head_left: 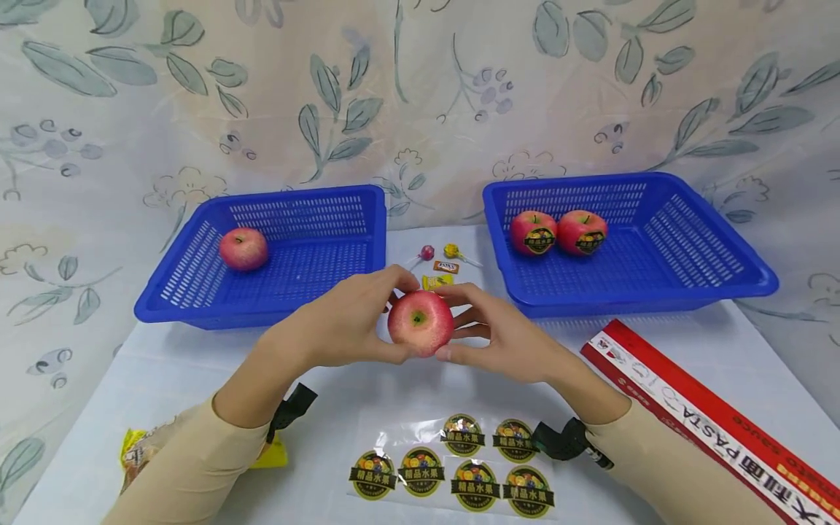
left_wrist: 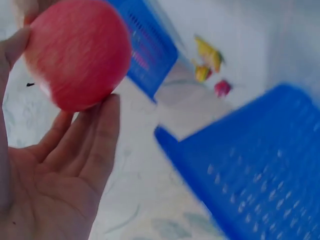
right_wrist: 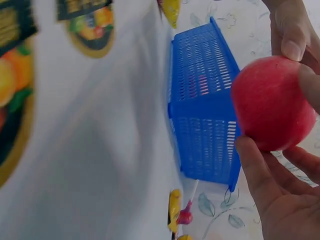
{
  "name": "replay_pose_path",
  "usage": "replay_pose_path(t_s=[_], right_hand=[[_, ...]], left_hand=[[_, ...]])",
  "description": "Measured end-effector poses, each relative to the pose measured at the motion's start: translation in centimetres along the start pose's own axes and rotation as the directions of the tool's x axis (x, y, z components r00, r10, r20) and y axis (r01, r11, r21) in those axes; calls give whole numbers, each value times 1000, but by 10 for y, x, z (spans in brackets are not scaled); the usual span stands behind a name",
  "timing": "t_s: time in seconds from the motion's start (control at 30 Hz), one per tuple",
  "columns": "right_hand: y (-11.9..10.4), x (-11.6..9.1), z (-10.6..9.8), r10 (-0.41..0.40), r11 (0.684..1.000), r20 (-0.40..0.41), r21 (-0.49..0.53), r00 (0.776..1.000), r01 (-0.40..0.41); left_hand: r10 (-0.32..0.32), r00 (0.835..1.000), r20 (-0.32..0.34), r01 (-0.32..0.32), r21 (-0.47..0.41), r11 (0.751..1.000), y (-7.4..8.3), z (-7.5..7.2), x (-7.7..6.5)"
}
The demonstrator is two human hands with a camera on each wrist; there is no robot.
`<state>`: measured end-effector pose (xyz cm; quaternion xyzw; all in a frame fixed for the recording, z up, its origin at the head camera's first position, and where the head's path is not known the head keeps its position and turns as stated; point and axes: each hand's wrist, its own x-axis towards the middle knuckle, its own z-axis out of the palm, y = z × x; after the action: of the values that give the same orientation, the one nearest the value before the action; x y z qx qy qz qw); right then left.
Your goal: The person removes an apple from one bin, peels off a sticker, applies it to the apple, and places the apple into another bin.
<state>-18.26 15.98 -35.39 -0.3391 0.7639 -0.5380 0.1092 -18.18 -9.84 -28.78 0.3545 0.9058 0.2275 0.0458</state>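
A red apple (head_left: pixel 420 323) is held up above the table between both hands, stem end facing the head camera. My left hand (head_left: pixel 348 321) grips its left side with thumb and fingers. On the other side, my right hand (head_left: pixel 502 335) holds it, thumb low and fingertips against the skin. No label shows on the visible parts of this apple (left_wrist: pixel 80 55) in the left wrist view, nor in the right wrist view. Below the hands lies a clear sheet (head_left: pixel 433 446) bearing several round black-and-gold fruit stickers (head_left: pixel 421 472).
A blue basket (head_left: pixel 315 292) at left holds one plain apple (head_left: pixel 243 249). Another blue basket (head_left: pixel 656 284) at right has two stickered apples (head_left: pixel 534 232). Wrapped candies (head_left: pixel 446 267) and lollipops (head_left: pixel 426 252) lie between. A red pasta box (head_left: pixel 709 423) is at right, a yellow package (head_left: pixel 269 453) under the left forearm.
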Motion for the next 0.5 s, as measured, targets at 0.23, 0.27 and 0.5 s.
replay_pose_path(t_s=[0.23, 0.27, 0.5], right_hand=[[11, -13, -9, 26, 995, -16, -94, 1000, -27], [13, -14, -10, 33, 994, -5, -103, 999, -33], [27, -16, -16, 45, 988, 71, -150, 996, -34]], left_hand=[[46, 999, 2, -46, -99, 994, -3, 25, 9], [47, 999, 9, -46, -112, 993, -5, 28, 10], [53, 998, 34, -48, -117, 992, -13, 44, 15]])
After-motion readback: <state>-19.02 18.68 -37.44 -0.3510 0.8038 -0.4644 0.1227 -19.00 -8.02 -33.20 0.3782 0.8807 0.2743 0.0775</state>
